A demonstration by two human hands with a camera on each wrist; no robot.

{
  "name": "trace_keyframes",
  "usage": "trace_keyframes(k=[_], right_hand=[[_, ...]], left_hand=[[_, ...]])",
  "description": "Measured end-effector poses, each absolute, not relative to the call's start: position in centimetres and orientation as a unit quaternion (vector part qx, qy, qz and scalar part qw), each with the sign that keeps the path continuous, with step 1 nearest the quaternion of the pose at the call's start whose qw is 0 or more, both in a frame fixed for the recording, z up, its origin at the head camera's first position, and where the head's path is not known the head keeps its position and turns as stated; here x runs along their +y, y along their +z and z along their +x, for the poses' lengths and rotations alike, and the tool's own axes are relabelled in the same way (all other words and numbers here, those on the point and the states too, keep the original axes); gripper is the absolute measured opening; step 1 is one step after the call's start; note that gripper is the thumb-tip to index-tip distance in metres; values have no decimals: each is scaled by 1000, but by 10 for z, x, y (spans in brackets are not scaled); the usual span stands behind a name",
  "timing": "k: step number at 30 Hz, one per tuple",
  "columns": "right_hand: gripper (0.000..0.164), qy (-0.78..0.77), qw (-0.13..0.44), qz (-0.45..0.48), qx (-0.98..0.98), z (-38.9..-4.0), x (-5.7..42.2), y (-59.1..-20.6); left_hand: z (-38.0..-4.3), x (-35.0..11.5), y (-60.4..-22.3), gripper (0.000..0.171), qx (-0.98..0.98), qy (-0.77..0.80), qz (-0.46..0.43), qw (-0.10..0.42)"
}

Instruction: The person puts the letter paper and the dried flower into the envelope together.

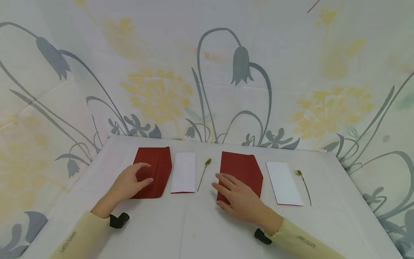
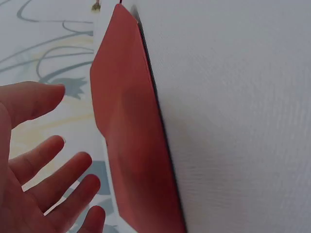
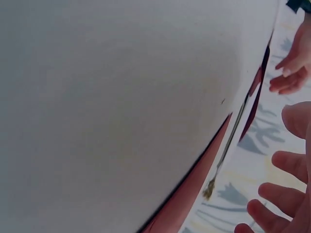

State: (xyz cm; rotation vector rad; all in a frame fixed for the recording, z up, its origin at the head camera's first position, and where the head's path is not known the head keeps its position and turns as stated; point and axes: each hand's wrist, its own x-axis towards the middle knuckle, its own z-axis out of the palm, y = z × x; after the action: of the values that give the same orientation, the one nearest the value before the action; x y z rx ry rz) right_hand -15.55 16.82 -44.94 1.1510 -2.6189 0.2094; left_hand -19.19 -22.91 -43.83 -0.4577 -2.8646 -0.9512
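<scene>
My left hand [image 1: 127,180] hovers over the left red envelope [image 1: 158,180], thumb and fingers spread apart with nothing between them. In the left wrist view that envelope [image 2: 131,121] lies below the loosely bent fingers [image 2: 63,189]. Over the lower left part of the second red envelope [image 1: 242,167] is my right hand [image 1: 240,199], its fingers relaxed and holding nothing. The right wrist view shows its fingers [image 3: 282,196] apart above the table. Both envelopes lie flat with their pointed flaps to the right.
Beside the left envelope lie a white folded card [image 1: 183,172] and a dried flower stem [image 1: 202,176]. Right of the second envelope are another white card [image 1: 284,183] and dried flower [image 1: 304,183]. All rest on a white table [image 1: 194,230] before a flower-patterned cloth [image 1: 220,90].
</scene>
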Motion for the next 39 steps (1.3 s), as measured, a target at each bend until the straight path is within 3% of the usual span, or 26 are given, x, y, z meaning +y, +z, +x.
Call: trace_keyframes(k=[10,20,39], right_hand=[[55,46,82,444,-891,-168,124,-451],[59,-4,54,478,-877,-177,75,-449],[60,-58,-1,458,-887,-197,14,-450]], left_hand=[[-208,-235,-449,58,-937,-319,-138,13],[-211,-232,-456,85,-943,-295,-151,-13],[-212,-227,-457,78,-957,-248,-149,-22]])
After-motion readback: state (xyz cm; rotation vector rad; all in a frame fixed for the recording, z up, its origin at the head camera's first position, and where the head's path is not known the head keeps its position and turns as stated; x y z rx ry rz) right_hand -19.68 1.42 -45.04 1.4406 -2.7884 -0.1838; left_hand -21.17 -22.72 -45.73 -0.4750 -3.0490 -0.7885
